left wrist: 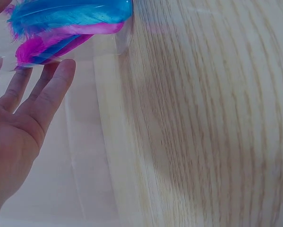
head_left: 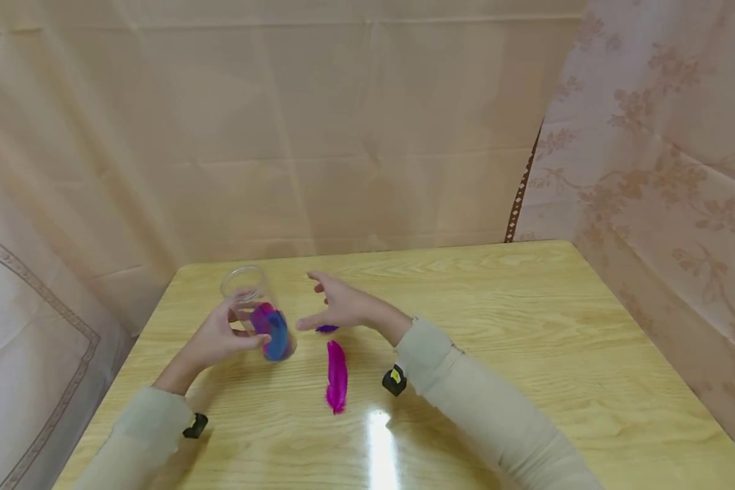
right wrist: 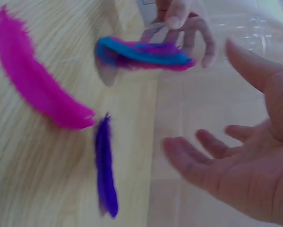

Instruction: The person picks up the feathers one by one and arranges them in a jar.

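Gripping a clear, see-through cylindrical vessel [head_left: 265,297] with a round rim, the left hand [head_left: 222,333] has its thumb on one side and its fingers on the other. The vessel is tilted above the left part of the worktop [head_left: 496,327], rim toward the far left; whether its base touches the wood I cannot tell. Pressed together inside lie a bright blue curved feather [head_left: 276,337] and vivid magenta feathers [left wrist: 108,28], their edges fluffy and frayed. The right hand [head_left: 346,304] is just beside the vessel, palm turned toward it, thumb and fingers apart.

On the worktop near that hand rest two loose feathers: a long, gently curved magenta feather [head_left: 337,378] with a ragged end, and a narrower deep-purple feather [right wrist: 106,168].

Pale yellow wood with streaky grain makes up the worktop, its far corners rounded, and a white patch of glare [head_left: 381,449] shines close to the near edge. Beige creased fabric [head_left: 343,136] hangs behind it. To the right falls a pinkish curtain with brown floral sprays [head_left: 661,170]; to the left, a whitish cloth with a patterned band [head_left: 24,354].
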Motion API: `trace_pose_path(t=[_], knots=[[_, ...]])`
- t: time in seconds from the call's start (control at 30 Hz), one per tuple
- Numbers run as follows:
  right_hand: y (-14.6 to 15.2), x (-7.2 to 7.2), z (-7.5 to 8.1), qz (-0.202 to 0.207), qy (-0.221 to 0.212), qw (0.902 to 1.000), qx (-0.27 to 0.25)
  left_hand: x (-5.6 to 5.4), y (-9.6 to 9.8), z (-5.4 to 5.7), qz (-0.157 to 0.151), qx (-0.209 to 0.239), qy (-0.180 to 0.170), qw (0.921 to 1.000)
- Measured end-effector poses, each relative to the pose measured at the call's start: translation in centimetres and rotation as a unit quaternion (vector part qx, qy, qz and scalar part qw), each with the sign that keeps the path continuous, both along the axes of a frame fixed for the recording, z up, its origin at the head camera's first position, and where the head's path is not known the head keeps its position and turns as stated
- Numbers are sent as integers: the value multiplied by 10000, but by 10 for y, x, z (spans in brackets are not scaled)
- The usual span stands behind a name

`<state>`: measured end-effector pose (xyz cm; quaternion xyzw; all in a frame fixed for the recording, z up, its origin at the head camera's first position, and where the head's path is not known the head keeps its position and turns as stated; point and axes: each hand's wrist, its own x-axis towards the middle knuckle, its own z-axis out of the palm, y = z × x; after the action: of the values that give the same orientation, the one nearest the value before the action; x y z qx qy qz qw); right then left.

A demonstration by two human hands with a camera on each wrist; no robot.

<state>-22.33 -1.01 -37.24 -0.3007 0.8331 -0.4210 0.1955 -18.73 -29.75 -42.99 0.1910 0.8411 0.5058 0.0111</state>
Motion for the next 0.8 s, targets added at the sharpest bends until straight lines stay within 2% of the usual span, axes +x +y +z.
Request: trace_pose_path(t=[0.1, 0.2, 0.33, 0.43, 0.63, 0.8], knots=[[5, 5, -8, 167, -57, 9989, 439, 0, 0, 0, -5, -14, 1, 10000], [8, 11, -14, 224, 166, 9955, 902, 0, 2, 0, 1, -49, 0, 10000], [9, 19, -24, 101, 534, 9836, 1721, -1, 4, -1, 7, -51, -21, 10000], [10, 23, -31, -66, 534, 9759, 2113, -3, 5, -1, 2, -29, -38, 10000], [11, 29, -46, -147, 512, 9711, 2328, 0, 3, -1, 35, -88, -37, 9999], [10, 29, -56, -37, 731, 9707, 2289, 2, 1, -3, 76, -89, -25, 9999]])
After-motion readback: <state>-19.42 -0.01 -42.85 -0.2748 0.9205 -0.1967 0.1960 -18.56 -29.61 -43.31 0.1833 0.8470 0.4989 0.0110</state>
